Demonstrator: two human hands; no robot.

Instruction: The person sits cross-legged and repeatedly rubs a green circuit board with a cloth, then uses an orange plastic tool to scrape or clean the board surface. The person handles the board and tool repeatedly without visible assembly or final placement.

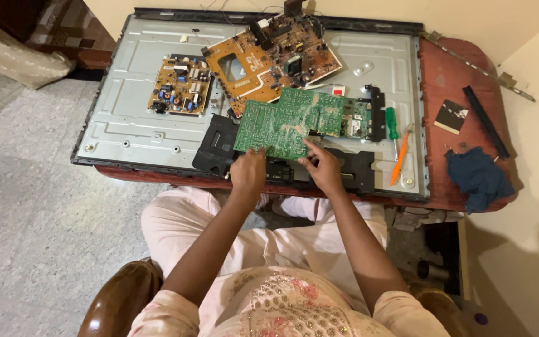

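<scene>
A green circuit board (288, 120) lies solder side up on the metal back panel (129, 122) of a flat screen. My left hand (248, 172) grips the board's near edge at its left corner. At the near right edge my right hand (323, 166) pinches the same board with fingers on top. Both hands rest over black plastic brackets (214, 145) along the panel's front edge.
Two brown circuit boards (182, 85) (276, 53) sit farther back on the panel. A green-handled screwdriver (392, 125) and an orange tool (399, 159) lie to the right. On the red table (450, 75) are a blue cloth (478, 176), a black strip and a small dark card.
</scene>
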